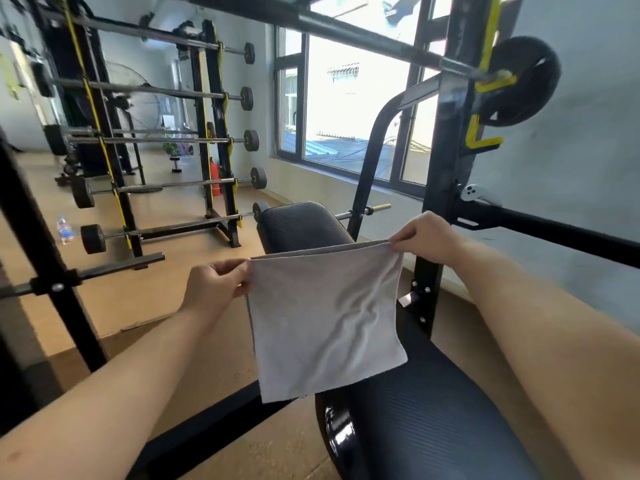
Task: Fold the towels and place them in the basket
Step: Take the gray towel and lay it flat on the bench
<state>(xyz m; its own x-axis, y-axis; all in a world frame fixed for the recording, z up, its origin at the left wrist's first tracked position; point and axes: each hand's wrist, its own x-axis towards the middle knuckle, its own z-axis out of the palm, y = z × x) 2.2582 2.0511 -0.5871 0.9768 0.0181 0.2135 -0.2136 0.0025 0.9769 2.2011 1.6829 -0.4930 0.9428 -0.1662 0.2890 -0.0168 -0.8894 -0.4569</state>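
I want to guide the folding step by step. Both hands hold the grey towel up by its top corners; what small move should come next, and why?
Probably bring the left hand across to the right hand, corner to corner. The grey towel hangs flat over the bench pad, so it should halve cleanly.

Left hand (214, 285) and right hand (429, 237) showed bare; left forearm (114, 386) carried a small blotch (14, 455), perhaps a scar; right forearm (540, 327) bare too.

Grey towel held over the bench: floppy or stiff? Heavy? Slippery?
Likely floppy: the towel hangs limp with creases below the corners pinched by the left hand and right hand. Probably light: fingertip pinches alone carry it. Its matte weave suggests it won't slip easily.
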